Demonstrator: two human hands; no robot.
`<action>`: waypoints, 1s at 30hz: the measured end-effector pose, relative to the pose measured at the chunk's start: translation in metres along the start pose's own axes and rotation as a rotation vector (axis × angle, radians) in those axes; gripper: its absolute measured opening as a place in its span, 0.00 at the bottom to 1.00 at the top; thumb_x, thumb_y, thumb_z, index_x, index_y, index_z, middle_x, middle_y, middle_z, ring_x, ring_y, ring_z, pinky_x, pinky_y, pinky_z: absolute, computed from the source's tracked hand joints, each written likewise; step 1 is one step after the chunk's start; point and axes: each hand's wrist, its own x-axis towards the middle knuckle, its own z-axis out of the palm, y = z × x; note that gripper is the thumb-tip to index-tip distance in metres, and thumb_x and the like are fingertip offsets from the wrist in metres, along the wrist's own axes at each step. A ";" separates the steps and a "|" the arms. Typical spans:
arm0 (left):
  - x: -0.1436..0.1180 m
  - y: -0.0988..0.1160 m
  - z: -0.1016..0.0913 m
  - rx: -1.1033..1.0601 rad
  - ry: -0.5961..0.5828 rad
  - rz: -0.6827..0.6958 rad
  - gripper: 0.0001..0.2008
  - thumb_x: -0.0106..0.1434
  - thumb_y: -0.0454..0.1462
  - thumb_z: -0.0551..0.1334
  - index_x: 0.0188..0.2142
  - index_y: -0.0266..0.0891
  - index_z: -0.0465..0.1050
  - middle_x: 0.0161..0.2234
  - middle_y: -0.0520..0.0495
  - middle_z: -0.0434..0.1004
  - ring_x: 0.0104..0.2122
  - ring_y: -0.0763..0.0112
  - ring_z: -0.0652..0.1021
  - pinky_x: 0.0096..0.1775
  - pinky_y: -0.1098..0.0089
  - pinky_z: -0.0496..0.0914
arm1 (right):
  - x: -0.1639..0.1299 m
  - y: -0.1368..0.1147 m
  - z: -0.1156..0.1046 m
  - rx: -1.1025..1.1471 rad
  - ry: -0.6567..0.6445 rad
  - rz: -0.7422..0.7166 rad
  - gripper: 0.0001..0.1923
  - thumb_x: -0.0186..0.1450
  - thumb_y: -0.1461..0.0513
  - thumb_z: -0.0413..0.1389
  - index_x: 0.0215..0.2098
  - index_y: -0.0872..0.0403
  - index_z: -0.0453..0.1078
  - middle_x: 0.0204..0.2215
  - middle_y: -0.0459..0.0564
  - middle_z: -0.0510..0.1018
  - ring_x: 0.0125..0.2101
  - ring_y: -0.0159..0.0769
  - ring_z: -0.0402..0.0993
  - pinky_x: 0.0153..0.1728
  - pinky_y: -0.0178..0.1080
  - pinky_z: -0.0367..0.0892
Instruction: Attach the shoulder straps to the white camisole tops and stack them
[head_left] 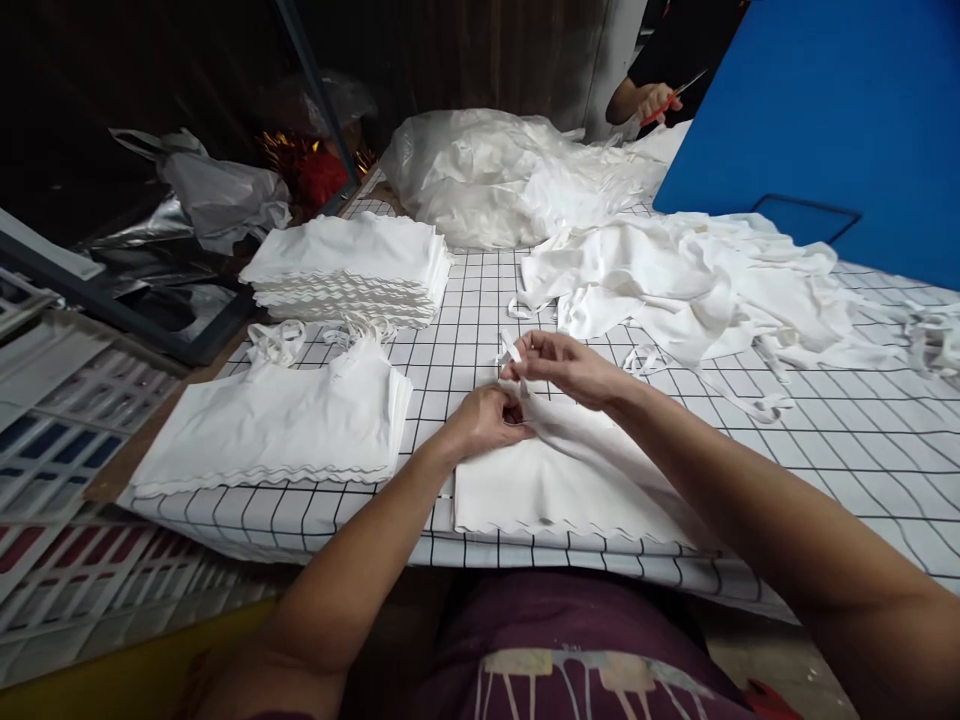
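Lying flat near the table [862, 450] edge, the white garment [555, 485] has its strap [511, 348] pinched in the fingertips of the right hand [566, 368], while the left hand [487, 420] is clenched on the cloth's top edge. This looks like tidying the strap; next probably calls for tucking it flat. Finished stacks [285, 420] lie left, a loose pile [697, 285] right.
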 end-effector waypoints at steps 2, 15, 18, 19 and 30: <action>0.000 -0.001 0.000 0.070 -0.019 0.025 0.08 0.55 0.40 0.66 0.28 0.37 0.74 0.29 0.50 0.73 0.29 0.69 0.73 0.31 0.69 0.65 | 0.022 -0.014 -0.004 -0.056 0.051 -0.073 0.12 0.60 0.60 0.65 0.37 0.55 0.67 0.33 0.49 0.80 0.39 0.36 0.77 0.42 0.39 0.68; -0.001 -0.001 -0.004 0.282 0.067 0.019 0.16 0.52 0.42 0.70 0.37 0.41 0.68 0.33 0.52 0.70 0.34 0.67 0.72 0.35 0.69 0.66 | 0.103 0.039 -0.028 -1.084 0.385 0.037 0.04 0.67 0.62 0.56 0.38 0.55 0.68 0.34 0.55 0.81 0.37 0.41 0.76 0.38 0.39 0.65; -0.002 0.000 -0.005 0.304 0.081 -0.005 0.24 0.53 0.43 0.69 0.47 0.42 0.66 0.35 0.52 0.69 0.33 0.69 0.72 0.35 0.69 0.66 | 0.102 0.042 -0.028 -1.183 0.438 0.050 0.12 0.69 0.55 0.55 0.43 0.56 0.68 0.38 0.59 0.79 0.40 0.47 0.75 0.40 0.43 0.64; -0.003 0.000 -0.005 0.310 0.073 0.011 0.25 0.54 0.43 0.69 0.50 0.42 0.66 0.36 0.52 0.69 0.34 0.69 0.72 0.36 0.68 0.67 | 0.101 0.040 -0.030 -1.205 0.450 0.050 0.15 0.69 0.53 0.54 0.44 0.56 0.67 0.39 0.60 0.79 0.40 0.48 0.75 0.40 0.44 0.64; -0.002 -0.006 -0.009 0.341 0.057 0.063 0.23 0.65 0.51 0.60 0.54 0.42 0.73 0.39 0.47 0.69 0.36 0.66 0.73 0.40 0.65 0.69 | -0.011 -0.007 -0.135 -1.555 0.525 0.148 0.20 0.64 0.56 0.61 0.52 0.55 0.70 0.54 0.62 0.71 0.54 0.52 0.66 0.49 0.46 0.66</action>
